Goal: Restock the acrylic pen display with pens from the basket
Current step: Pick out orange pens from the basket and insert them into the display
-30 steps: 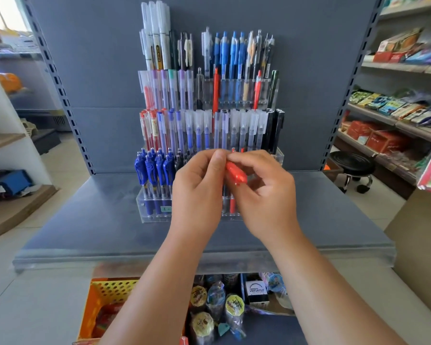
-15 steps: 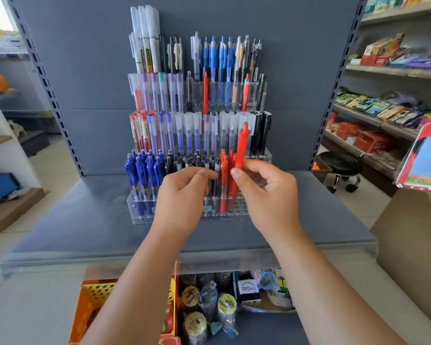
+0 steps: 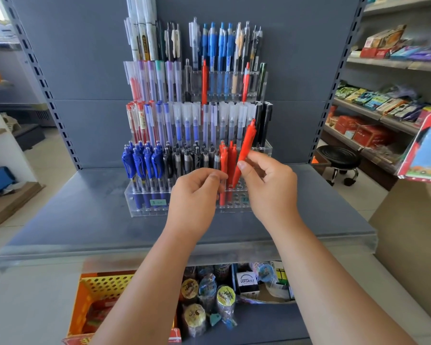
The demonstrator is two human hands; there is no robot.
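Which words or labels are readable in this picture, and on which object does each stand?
"VERSATILE": on the small box below the shelf.
Green label on the acrylic pen display: too blurred to read.
Print on the white pens and red boxes: too small to read.

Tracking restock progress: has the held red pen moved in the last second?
Yes. The red pen lay crosswise before the bottom row of the display; now it stands tilted, tip down at that row's holes, beside the other red pens.
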